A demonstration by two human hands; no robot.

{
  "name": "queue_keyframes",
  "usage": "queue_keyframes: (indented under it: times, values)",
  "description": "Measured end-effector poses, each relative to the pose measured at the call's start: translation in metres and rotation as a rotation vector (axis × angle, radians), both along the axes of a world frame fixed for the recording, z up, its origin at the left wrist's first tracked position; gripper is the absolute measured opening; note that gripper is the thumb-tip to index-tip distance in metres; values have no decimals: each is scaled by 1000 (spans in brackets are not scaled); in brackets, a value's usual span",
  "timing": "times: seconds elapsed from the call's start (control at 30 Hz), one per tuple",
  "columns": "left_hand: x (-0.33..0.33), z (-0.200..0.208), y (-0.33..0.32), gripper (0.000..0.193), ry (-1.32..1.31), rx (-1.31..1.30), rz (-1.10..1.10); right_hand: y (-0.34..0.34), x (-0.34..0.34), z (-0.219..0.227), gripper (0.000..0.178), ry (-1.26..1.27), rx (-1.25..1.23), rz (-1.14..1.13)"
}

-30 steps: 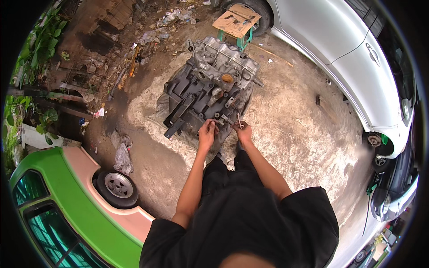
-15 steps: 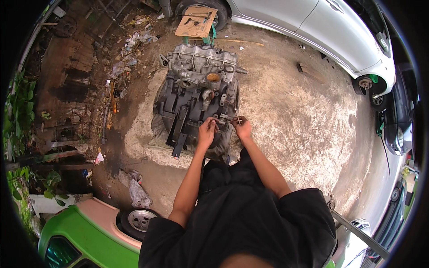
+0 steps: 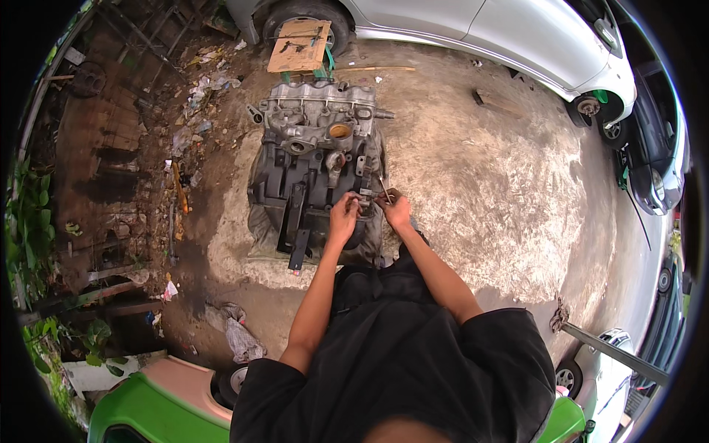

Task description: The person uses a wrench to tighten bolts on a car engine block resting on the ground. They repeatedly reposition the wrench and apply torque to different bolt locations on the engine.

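A grey metal engine (image 3: 317,118) with dark lower parts sits on the ground in front of me. My left hand (image 3: 345,215) is at its near right side, fingers pinched around some small piece I cannot make out. Close beside it, my right hand (image 3: 396,210) grips a thin metal rod-like tool (image 3: 382,187), tilted with its upper end toward the engine. Both hands' fingertips are by a small metal bracket (image 3: 365,193) on the engine. A dark flat bar (image 3: 298,249) sticks out of the engine left of my left hand.
Dark cloth (image 3: 258,240) lies under the engine. Beyond it, a cardboard sheet (image 3: 299,46) rests on a green stand near a silver car (image 3: 436,18). Litter (image 3: 199,92) is scattered to the left. A green car (image 3: 162,406) stands behind me at left; a wood block (image 3: 496,102) lies at right.
My right hand has come a little nearer to my left, and the thin tool leans further left. The whole view has shifted slightly. My left hand keeps its pinch.
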State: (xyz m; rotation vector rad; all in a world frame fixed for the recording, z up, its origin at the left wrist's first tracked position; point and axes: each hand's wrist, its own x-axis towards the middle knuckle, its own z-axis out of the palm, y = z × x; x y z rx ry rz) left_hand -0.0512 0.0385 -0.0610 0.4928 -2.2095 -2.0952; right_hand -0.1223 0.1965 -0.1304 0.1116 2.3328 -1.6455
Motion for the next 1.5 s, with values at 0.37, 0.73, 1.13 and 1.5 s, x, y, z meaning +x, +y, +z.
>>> queue_keyframes:
  times: [0.37, 0.73, 1.13, 1.5]
  values:
    - [8, -4, -3, 18, -36, -36, 2, -14, -5, 25, 22, -104, 44, 40]
    - [12, -23, -4, 17, -101, -98, -6, -17, 5, -11, 19, -116, -272, -12]
    - [22, -26, 5, 17, -81, -225, -31, -15, 9, 10, 14, -27, -63, 26]
    - [22, -9, -5, 24, -140, -84, -18, -9, 6, 6, 43, -247, -173, -37]
